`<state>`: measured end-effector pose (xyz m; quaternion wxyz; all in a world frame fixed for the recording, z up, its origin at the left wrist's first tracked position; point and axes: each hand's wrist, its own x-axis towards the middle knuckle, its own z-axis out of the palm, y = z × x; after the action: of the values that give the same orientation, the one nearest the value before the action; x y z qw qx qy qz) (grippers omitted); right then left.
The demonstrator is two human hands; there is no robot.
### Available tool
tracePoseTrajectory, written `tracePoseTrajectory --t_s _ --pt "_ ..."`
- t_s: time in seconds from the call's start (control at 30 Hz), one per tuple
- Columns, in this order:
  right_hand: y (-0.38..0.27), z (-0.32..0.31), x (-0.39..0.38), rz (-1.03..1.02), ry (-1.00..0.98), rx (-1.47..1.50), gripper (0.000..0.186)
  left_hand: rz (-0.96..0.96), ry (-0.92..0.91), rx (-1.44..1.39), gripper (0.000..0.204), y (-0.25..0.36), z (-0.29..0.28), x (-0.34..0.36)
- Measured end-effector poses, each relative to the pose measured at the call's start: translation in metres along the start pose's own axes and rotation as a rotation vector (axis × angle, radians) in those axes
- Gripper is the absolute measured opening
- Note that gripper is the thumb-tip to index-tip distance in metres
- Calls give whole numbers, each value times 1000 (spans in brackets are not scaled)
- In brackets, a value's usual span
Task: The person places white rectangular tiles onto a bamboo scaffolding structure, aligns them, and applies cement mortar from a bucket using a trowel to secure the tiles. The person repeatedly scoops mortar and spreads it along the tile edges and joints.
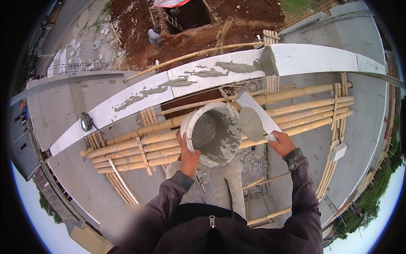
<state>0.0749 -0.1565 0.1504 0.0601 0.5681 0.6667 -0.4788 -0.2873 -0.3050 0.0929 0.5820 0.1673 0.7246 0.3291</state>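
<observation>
My left hand (189, 155) is closed on the side of a mortar-smeared bucket (186, 127), its mouth tipped so that I see inside. Grey wet mortar (224, 133) coats the inner wall. On the right, my right hand (282, 144) grips the handle of a trowel (259, 106) just beside the bucket's rim. A rounded lump of mortar (252, 124) sits on or against the blade. Beyond both hands runs a row of white blocks (146, 95). Patchy mortar streaks (207, 73) lie along their top, and a thicker mortar layer (267, 61) covers the end of a raised block (313, 58).
Bamboo poles (304, 111) form scaffolding across the front of me, with gaps showing rubble below. A small black round device (86, 122) rests on the wall's left end. Far below, a person (154, 36) is near a dug pit (190, 17). A white block piece (338, 151) is at right.
</observation>
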Motion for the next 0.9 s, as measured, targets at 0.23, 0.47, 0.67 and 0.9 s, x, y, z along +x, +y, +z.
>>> tracePoseTrajectory --t_s 0.23,0.47,0.67,0.9 --pt "-64 169 63 116 56 -532 25 178 62 366 96 23 16 -28" --pt "-107 196 73 73 -286 -604 34 169 79 388 100 43 -18 -48" --pt "-138 177 35 -88 -369 -368 36 -18 23 56 97 6 -101 -52" --pt "-285 148 9 -313 -65 9 26 -67 148 -363 89 -81 -181 -39"
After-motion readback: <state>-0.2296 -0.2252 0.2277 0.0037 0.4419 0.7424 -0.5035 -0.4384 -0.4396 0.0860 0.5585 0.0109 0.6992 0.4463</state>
